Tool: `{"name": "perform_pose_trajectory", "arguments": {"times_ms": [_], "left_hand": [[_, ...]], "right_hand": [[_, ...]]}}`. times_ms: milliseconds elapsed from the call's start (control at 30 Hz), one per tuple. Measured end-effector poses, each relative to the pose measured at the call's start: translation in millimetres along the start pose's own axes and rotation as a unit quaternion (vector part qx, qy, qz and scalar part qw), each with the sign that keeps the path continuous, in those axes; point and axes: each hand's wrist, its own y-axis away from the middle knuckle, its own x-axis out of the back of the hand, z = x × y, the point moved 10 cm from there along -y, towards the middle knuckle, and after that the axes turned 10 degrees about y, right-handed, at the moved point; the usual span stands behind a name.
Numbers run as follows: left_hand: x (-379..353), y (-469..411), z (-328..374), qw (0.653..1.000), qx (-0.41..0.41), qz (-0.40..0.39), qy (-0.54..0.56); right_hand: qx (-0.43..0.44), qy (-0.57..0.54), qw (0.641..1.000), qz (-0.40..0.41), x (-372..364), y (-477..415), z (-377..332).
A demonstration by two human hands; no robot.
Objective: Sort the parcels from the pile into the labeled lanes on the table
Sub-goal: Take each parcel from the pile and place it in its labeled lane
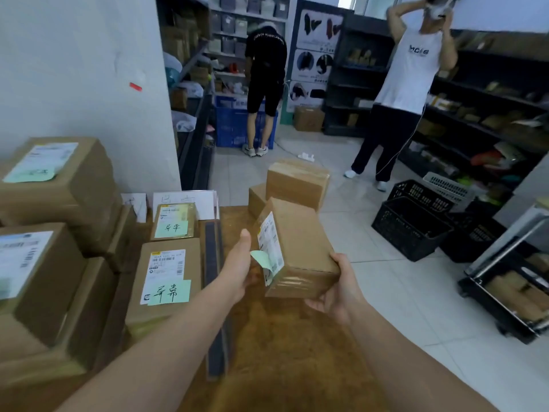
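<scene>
A small brown cardboard parcel is tilted in the air above the wooden table; its white shipping label and a green sticky note face left. My right hand grips its near right corner from below. My left hand is at its left face by the green note, thumb up; its fingers are hidden. Two parcels with green notes lie flat in a lane left of a dark divider strip: a near one and a far one. Two more parcels are stacked at the table's far edge.
Large boxes are stacked at the left against the white wall. White paper lane signs stand at the table's back. Black crates and a cart stand on the tiled floor at right. Two people stand by the shelves beyond.
</scene>
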Motion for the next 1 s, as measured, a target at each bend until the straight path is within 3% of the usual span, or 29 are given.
{"name": "perform_pose_trajectory", "arguments": {"times_ms": [133,267,467,667,833,1000], "left_hand": [[-17,20,1,0.997,-0.012,-0.058,0.04],[-22,41,14,0.996,-0.039,-0.073,0.04],[-12,67,35,0.994,-0.1,-0.033,-0.02],[1,89,41,0.988,-0.142,0.045,-0.042],[30,97,39,0.984,-0.135,0.112,0.013],[56,97,58,0.979,-0.145,0.144,-0.005]], "right_hand": [[0.004,-0.055,0.996,-0.067,-19,16,0],[0.03,-0.069,0.995,-0.071,-24,21,-11],[0.094,-0.013,0.995,-0.031,-26,27,-31],[0.15,0.11,0.982,-0.016,-43,57,-52],[0.166,0.201,0.954,-0.149,-89,85,-55],[0.177,0.265,0.912,-0.257,-140,91,-44]]}}
